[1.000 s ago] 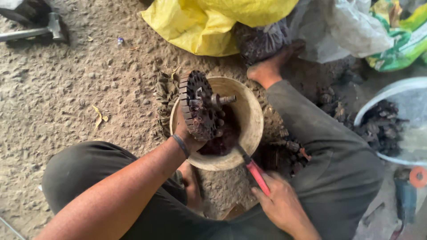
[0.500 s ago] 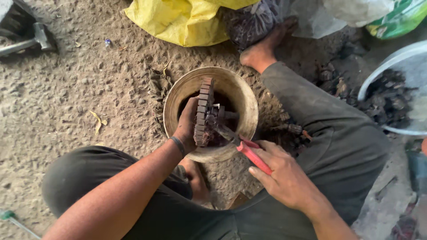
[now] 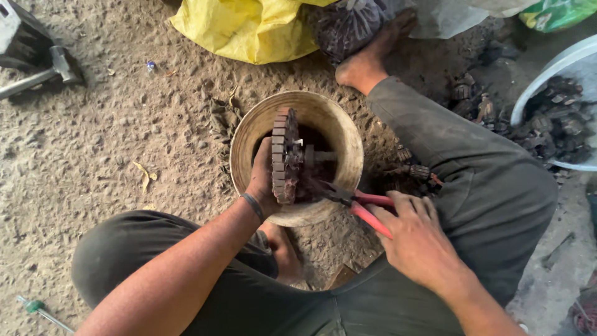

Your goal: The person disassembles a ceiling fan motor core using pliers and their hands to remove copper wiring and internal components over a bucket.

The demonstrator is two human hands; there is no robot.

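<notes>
A person sits on a sandy dirt floor with knees spread, a round tan bowl (image 3: pixel 348 134) set on the ground between the legs. The left hand (image 3: pixel 264 180) is closed around the near edge of a rusty toothed wheel (image 3: pixel 285 155) — a gear-like disc on a short shaft (image 3: pixel 320 155) — and holds it on edge, upright, inside the bowl above dark debris. A dark band circles the left wrist.

The right hand (image 3: pixel 418 233) grips the red handles of a pair of pliers (image 3: pixel 360 202), fingers folded over them; the dark tip reaches over the bowl's rim to the base of the wheel. Whether the tip actually bites on anything is hard to tell, since dirt and shadow cover that spot.

One bare foot (image 3: pixel 367 62) rests beyond the bowl, beside a dark plastic bag (image 3: pixel 348 25) and a crumpled yellow sack (image 3: pixel 249 28). Small rusted parts lie scattered on the ground near the right knee, and more of them fill a white tub (image 3: pixel 535 87) at the right edge. At the far left lies a hammer (image 3: pixel 43 74) — near a dark block — and a green-handled screwdriver (image 3: pixel 37 309) lies at the lower left, well apart from the work.
</notes>
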